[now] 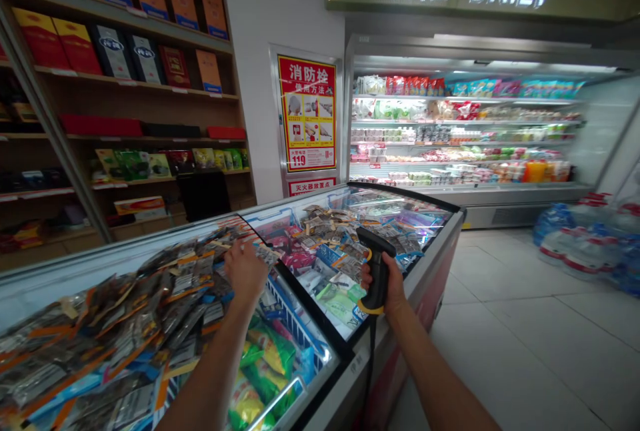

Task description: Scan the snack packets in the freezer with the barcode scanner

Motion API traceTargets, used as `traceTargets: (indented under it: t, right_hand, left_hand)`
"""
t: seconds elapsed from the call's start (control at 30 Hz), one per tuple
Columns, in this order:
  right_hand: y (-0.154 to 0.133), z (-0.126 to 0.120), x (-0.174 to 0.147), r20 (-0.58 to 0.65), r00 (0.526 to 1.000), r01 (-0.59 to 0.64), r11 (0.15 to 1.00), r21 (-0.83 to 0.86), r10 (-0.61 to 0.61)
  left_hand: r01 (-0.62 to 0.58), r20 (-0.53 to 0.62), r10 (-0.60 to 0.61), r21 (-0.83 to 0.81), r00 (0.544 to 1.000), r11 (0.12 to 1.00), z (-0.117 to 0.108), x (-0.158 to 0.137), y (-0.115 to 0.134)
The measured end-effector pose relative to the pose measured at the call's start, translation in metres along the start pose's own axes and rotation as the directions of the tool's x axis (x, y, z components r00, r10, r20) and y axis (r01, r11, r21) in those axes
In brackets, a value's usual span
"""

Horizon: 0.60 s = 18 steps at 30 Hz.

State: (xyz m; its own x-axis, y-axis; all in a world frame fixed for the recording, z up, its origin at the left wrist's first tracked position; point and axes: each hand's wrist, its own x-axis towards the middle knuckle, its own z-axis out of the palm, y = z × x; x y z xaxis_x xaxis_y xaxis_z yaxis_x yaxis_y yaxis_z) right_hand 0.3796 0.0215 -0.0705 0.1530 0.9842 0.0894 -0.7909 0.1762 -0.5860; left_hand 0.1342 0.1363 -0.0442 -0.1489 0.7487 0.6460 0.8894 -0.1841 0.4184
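Over the white glass-topped freezer (440, 237), the right hand (395, 284) grasped a black-and-yellow pistol-shaped scanner (379, 279), probably light, stiff, best held by its handle; the left hand (246, 269), hold unclear, neared dark plastic packets (193, 277).

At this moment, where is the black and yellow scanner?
In the head view, the scanner is just right of centre, held in the right hand, with the display freezer behind it and the left hand off to its left.

Freezer (440, 239): before me. Packets (165, 297): left, at my left grip (246, 269). Scanner (379, 281): in my right grip (394, 287). Display case (500, 198): behind the freezer. Bottles (580, 239): right, on the floor (500, 291).
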Motion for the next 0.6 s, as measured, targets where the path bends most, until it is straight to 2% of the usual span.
traceTargets:
  t: [0.07, 0.13, 0.23, 0.33, 0.43, 0.53, 0.6]
  right_hand:
    - [-0.002, -0.002, -0.001, 0.003, 1.000, 0.010, 1.000, 0.003, -0.010]
    - [-0.003, -0.004, -0.002, 0.005, 1.000, 0.025, 1.000, 0.006, -0.025]
    - [-0.003, -0.005, -0.003, -0.015, 0.999, 0.031, 1.000, 0.008, -0.030]
    - [-0.002, -0.004, -0.003, -0.037, 0.999, 0.022, 1.000, -0.003, -0.022]
    - [-0.002, -0.003, -0.003, -0.043, 0.999, 0.022, 1.000, 0.007, -0.022]
    - [-0.003, -0.004, -0.003, -0.023, 1.000, 0.020, 1.000, 0.007, -0.020]
    - [-0.003, -0.004, -0.004, -0.007, 1.000, 0.023, 1.000, 0.001, -0.023]
  left_hand:
    - [-0.112, 0.086, 0.119, -0.085, 0.989, 0.990, 0.007, -0.008, 0.026]
    - [-0.137, 0.203, 0.182, -0.219, 0.962, 0.966, 0.020, -0.019, 0.055]
    - [-0.091, 0.377, 0.241, -0.373, 0.895, 0.923, 0.041, -0.037, 0.095]
    - [0.033, 0.537, 0.189, -0.376, 0.822, 0.926, 0.057, -0.053, 0.120]
    - [0.053, 0.600, 0.159, -0.319, 0.784, 0.946, 0.066, -0.060, 0.127]
    - [0.069, 0.578, 0.152, -0.343, 0.801, 0.937, 0.073, -0.057, 0.119]
    - [0.180, 0.582, 0.111, -0.420, 0.806, 0.890, 0.078, -0.048, 0.109]
